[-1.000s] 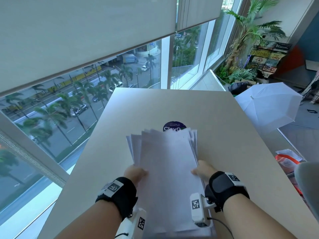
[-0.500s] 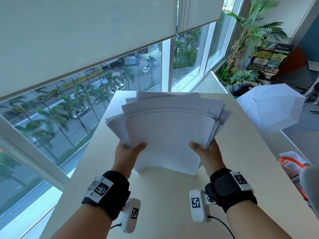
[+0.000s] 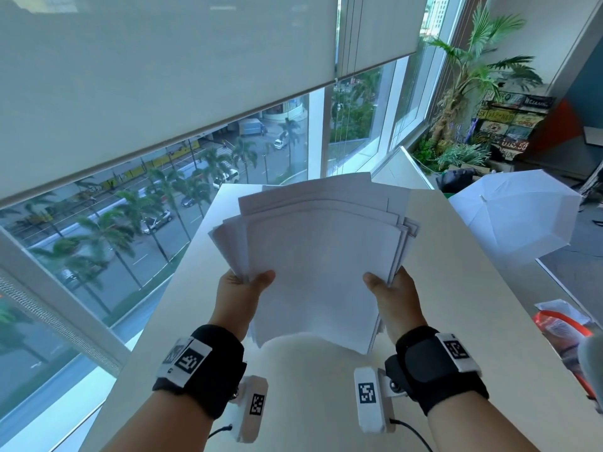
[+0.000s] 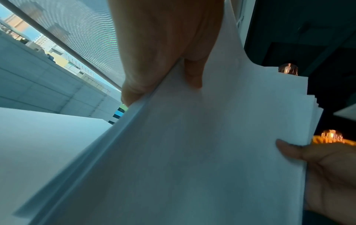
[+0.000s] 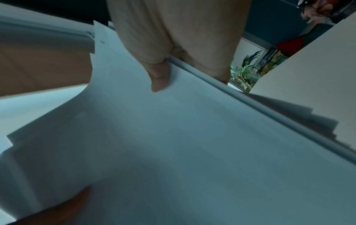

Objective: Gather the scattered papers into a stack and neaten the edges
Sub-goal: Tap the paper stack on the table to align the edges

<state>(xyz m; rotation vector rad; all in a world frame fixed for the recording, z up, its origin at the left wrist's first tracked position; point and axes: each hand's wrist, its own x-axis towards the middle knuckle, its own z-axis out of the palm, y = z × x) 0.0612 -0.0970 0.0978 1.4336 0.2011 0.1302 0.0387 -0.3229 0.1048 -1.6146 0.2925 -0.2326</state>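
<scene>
A sheaf of several white papers (image 3: 321,262) is held upright and lifted off the beige table (image 3: 456,288), its sheets fanned unevenly at the top and sides. My left hand (image 3: 243,288) grips its left edge, thumb on the front sheet and fingers hidden behind. My right hand (image 3: 390,290) grips the right edge the same way. In the left wrist view the papers (image 4: 202,144) fill the frame with my left hand (image 4: 163,73) pinching them. The right wrist view shows the papers (image 5: 183,144) pinched by my right hand (image 5: 169,67).
The table runs toward a large window with a lowered blind (image 3: 163,76). A white photo umbrella (image 3: 518,220) stands off the table's right side, a potted palm (image 3: 470,79) behind it. Orange-and-white packaging (image 3: 561,324) lies low at the right.
The papers went from lying flat on the table to being lifted upright in both hands. Since half a second ago they sit slightly lower and more upright.
</scene>
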